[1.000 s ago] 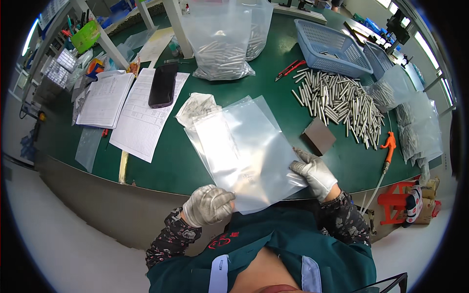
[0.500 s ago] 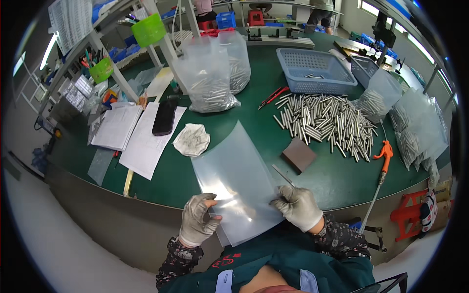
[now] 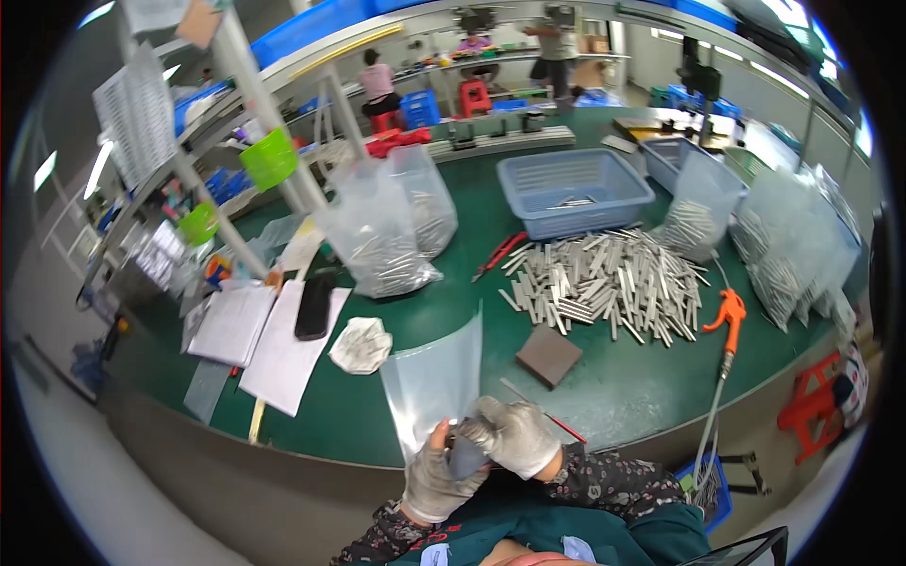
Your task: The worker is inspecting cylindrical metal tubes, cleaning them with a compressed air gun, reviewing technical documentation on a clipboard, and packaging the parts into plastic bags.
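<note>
A clear plastic bag (image 3: 432, 373) stretches from the table edge back toward me, its near end bunched between my hands. My left hand (image 3: 436, 483), in a whitish glove with a bare thumb tip, is closed on that near end. My right hand (image 3: 519, 439), also gloved, has its fingers curled against the same part of the bag, close to the left thumb. Between them the plastic looks dark grey, and the fingertips are partly hidden. A thin tool with a red handle (image 3: 566, 429) lies on the table beside my right hand. A brown block (image 3: 548, 356) sits beyond it.
A heap of metal pins (image 3: 609, 288) lies before a blue basket (image 3: 576, 189). Bags of pins (image 3: 382, 250) stand left, others (image 3: 694, 226) right. An orange air gun (image 3: 729, 316), red pliers (image 3: 500, 255), crumpled white cloth (image 3: 360, 345), phone (image 3: 313, 307) and papers (image 3: 293, 368) lie around.
My hands have come together at the bag's near end, and the bag is narrower. The thin tool has left my right hand for the table. The view has tilted up.
</note>
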Action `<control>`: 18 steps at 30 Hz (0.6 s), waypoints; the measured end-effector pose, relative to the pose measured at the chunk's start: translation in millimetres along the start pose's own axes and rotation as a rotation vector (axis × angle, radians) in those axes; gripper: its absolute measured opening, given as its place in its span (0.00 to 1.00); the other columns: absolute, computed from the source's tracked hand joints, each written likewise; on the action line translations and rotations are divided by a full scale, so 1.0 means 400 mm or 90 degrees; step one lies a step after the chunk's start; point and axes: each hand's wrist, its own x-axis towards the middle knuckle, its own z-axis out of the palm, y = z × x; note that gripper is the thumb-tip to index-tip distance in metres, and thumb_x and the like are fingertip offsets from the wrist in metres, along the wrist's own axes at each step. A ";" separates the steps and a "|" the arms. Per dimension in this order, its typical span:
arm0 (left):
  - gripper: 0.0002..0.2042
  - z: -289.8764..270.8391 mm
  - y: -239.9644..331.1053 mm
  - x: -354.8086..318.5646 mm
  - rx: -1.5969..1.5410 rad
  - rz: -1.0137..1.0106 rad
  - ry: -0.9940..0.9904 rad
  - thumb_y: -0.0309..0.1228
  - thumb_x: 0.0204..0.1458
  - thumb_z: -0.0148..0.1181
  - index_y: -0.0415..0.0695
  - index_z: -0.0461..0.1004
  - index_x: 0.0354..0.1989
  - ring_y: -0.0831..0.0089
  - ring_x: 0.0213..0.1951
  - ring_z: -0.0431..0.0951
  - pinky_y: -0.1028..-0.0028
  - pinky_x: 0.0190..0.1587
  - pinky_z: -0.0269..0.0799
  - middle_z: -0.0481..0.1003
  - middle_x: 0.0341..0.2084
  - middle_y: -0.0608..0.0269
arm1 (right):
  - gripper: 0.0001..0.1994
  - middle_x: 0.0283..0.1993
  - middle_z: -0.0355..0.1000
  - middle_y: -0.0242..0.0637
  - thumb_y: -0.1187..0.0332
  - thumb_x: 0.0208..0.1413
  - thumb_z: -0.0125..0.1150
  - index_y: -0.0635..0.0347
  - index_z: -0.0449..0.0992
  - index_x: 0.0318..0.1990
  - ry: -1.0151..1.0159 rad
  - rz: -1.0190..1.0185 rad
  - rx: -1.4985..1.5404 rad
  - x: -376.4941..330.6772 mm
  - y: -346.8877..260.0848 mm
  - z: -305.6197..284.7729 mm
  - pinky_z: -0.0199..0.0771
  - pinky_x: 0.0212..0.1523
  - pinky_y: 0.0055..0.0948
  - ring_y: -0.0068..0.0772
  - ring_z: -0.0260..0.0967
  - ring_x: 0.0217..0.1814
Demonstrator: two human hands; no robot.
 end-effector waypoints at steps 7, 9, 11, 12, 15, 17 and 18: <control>0.17 -0.032 -0.078 -0.039 0.027 -0.066 0.094 0.41 0.52 0.54 0.39 0.74 0.39 0.62 0.34 0.73 0.69 0.38 0.69 0.73 0.27 0.55 | 0.17 0.24 0.72 0.43 0.54 0.55 0.47 0.56 0.70 0.42 -0.092 0.008 0.037 0.035 0.023 0.028 0.56 0.57 0.48 0.48 0.70 0.28; 0.20 -0.036 -0.090 -0.033 0.071 -0.278 0.032 0.46 0.51 0.54 0.40 0.74 0.39 0.58 0.36 0.73 0.67 0.41 0.68 0.75 0.33 0.49 | 0.14 0.23 0.72 0.43 0.56 0.55 0.47 0.56 0.69 0.41 -0.071 0.001 0.044 0.018 0.052 0.017 0.64 0.48 0.45 0.49 0.70 0.27; 0.16 -0.055 -0.182 -0.036 0.198 -0.183 0.042 0.44 0.49 0.56 0.42 0.75 0.36 0.57 0.33 0.74 0.64 0.38 0.69 0.75 0.31 0.49 | 0.12 0.21 0.70 0.44 0.58 0.54 0.48 0.57 0.68 0.37 -0.078 0.020 0.000 0.003 0.050 -0.020 0.65 0.38 0.45 0.50 0.69 0.26; 0.13 -0.073 -0.232 -0.039 0.338 -0.099 0.067 0.41 0.48 0.57 0.44 0.76 0.32 0.55 0.31 0.75 0.61 0.36 0.69 0.75 0.29 0.50 | 0.10 0.19 0.68 0.46 0.61 0.53 0.48 0.57 0.67 0.33 -0.100 0.026 -0.027 -0.002 0.048 -0.030 0.65 0.27 0.46 0.51 0.68 0.25; 0.07 -0.130 -0.223 0.002 0.301 -0.165 0.047 0.34 0.47 0.58 0.43 0.76 0.29 0.58 0.28 0.75 0.63 0.30 0.70 0.74 0.24 0.50 | 0.08 0.19 0.67 0.46 0.64 0.51 0.48 0.59 0.66 0.31 -0.124 0.003 -0.065 -0.020 0.075 -0.014 0.65 0.27 0.46 0.52 0.67 0.25; 0.08 -0.153 -0.164 0.050 0.300 -0.121 0.049 0.34 0.48 0.57 0.41 0.75 0.28 0.59 0.27 0.74 0.64 0.30 0.70 0.74 0.23 0.51 | 0.07 0.20 0.67 0.45 0.65 0.49 0.49 0.59 0.66 0.30 -0.132 0.005 -0.088 -0.021 0.079 -0.006 0.65 0.26 0.45 0.52 0.67 0.26; 0.09 -0.164 -0.144 0.062 0.302 -0.085 0.052 0.34 0.50 0.55 0.40 0.74 0.27 0.60 0.26 0.73 0.65 0.30 0.69 0.73 0.22 0.51 | 0.07 0.20 0.67 0.45 0.66 0.48 0.50 0.59 0.66 0.30 -0.148 0.000 -0.084 -0.020 0.077 0.000 0.65 0.26 0.45 0.52 0.67 0.26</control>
